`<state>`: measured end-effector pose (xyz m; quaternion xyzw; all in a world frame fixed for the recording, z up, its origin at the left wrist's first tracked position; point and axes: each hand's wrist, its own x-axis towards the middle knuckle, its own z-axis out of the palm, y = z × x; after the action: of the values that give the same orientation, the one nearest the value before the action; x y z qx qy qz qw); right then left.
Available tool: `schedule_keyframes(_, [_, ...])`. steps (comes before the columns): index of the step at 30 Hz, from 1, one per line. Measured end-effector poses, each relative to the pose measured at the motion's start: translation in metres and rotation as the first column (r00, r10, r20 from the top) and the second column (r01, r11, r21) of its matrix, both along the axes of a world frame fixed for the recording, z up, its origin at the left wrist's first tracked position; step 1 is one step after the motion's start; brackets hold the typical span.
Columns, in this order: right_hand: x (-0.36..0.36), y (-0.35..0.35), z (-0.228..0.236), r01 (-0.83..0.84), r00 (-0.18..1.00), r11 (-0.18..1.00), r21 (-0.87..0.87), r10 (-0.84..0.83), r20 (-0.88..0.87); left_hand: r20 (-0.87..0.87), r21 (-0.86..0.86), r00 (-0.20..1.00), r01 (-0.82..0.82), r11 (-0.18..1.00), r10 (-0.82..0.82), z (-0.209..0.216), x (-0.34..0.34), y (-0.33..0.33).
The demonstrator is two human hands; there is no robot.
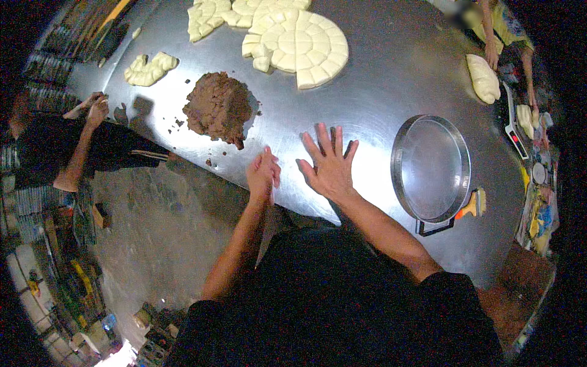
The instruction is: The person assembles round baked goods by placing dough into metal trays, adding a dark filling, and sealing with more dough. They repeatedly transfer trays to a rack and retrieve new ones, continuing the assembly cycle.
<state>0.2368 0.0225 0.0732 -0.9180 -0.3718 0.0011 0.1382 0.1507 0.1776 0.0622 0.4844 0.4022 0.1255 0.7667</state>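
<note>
My right hand (332, 169) is stretched over the metal table with its fingers spread and nothing in it. To its left, my left hand (262, 176) is at the table's near edge, fingers bent together and slightly blurred; whatever they may hold is hidden. Just beyond that hand sits a lumpy brown mound of paste (218, 107), crumbs scattered round it. Farther off lies a round sheet of pale dough (304, 44) cut into several segments. A round shallow metal pan (398, 174) stands right of my right hand, on a dark-framed scale (435, 228).
A small pale dough heap (150, 68) lies at the far left, and a dough roll (483, 79) at the far right. An orange-handled scraper (474, 203) is beside the pan. Another person's arms (85, 131) show at left; a second person's hand (491, 54) is at far right.
</note>
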Motion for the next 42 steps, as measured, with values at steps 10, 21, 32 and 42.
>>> schedule_keyframes(10, [0.012,0.017,-0.006,0.052,0.996,0.991,-0.127,-0.061,-0.061,-0.302,0.883,0.95,0.311,0.352,-0.082,-0.026,0.203,0.045])
schedule_keyframes(21, [0.045,-0.038,0.007,0.645,0.555,0.524,0.556,0.18,-0.812,-0.259,0.716,0.944,0.33,0.615,-0.205,-0.019,0.136,0.075])
schedule_keyframes(32, [0.025,-0.055,0.046,-0.103,0.758,0.991,-0.087,0.021,-0.651,-0.264,0.951,0.894,0.303,0.055,-0.362,-0.009,-0.061,0.034])
schedule_keyframes(42, [0.056,0.245,0.22,0.437,0.185,0.479,0.761,0.78,-0.598,-0.362,0.918,0.884,0.393,0.049,-0.294,-0.005,-0.069,0.022])
